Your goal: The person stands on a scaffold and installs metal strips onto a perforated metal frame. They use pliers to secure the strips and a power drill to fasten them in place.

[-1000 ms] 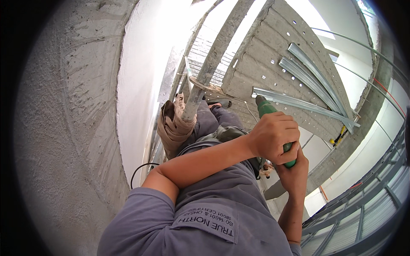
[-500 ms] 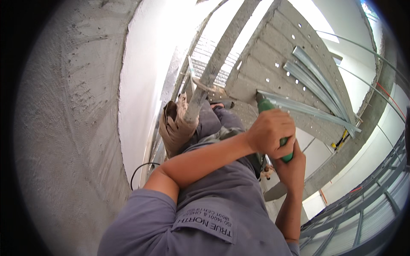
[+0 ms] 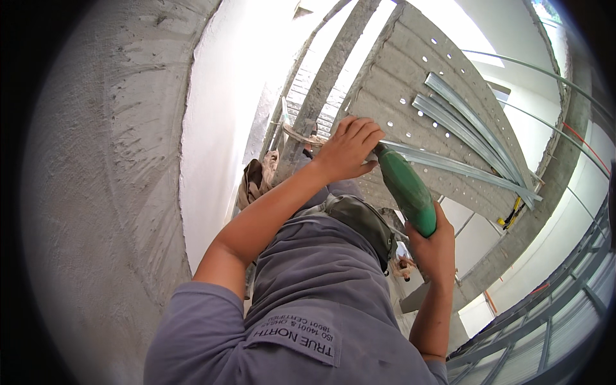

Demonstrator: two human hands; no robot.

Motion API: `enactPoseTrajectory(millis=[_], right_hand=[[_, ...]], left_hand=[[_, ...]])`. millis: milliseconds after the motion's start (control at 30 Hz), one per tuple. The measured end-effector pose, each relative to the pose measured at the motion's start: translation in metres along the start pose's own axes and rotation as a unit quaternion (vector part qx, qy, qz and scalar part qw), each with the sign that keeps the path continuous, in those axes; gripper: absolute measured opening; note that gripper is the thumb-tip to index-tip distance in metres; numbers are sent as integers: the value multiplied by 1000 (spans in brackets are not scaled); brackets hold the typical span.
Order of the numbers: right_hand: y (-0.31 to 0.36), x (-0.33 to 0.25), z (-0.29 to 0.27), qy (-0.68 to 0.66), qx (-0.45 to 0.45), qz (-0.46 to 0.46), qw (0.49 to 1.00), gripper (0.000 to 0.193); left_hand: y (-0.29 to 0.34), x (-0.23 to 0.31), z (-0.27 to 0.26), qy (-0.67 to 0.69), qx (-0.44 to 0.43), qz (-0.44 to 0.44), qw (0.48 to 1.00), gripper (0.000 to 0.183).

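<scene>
A green power drill (image 3: 407, 189) points up and to the left in front of my body, its dark front end at my left hand. My right hand (image 3: 433, 247) is closed round the rear grip, below the green body. My left hand (image 3: 348, 149) has its fingers and thumb curled about the narrow front end; that tip is mostly hidden behind the fingers. An olive waist pouch (image 3: 362, 221) hangs at my belt, just under the drill.
Perforated grey scaffold planking (image 3: 391, 83) spreads ahead, with several metal channels (image 3: 471, 128) on it. A yellow-and-black tool (image 3: 511, 215) lies near their right end. A rough plaster wall (image 3: 115, 160) rises at left, beside a scaffold pole (image 3: 327, 64). Another person (image 3: 403, 267) shows far below.
My left hand has left the rear of the drill and moved forward and left to its front end. The drill's green body now shows; my right hand stays at the grip.
</scene>
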State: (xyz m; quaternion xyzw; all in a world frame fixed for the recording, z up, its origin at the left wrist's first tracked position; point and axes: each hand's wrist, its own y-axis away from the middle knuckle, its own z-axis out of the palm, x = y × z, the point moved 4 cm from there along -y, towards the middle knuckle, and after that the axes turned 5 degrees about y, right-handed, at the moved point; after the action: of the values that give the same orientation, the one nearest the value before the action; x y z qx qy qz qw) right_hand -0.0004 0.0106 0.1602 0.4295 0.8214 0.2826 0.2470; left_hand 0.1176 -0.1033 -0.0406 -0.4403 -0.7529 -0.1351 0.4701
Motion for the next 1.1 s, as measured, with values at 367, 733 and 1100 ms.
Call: enactPoseTrajectory(millis=[367, 733, 1100], right_hand=[[5, 2, 1, -63, 14, -25, 998, 49], [51, 42, -50, -137, 61, -109, 983, 54], [132, 183, -76, -285, 188, 29, 940, 65]], left_hand=[[-5, 0, 6, -12, 8, 1, 1000, 50], [-12, 13, 17, -95, 3, 26, 995, 49], [-71, 43, -23, -130, -28, 158, 978, 46]])
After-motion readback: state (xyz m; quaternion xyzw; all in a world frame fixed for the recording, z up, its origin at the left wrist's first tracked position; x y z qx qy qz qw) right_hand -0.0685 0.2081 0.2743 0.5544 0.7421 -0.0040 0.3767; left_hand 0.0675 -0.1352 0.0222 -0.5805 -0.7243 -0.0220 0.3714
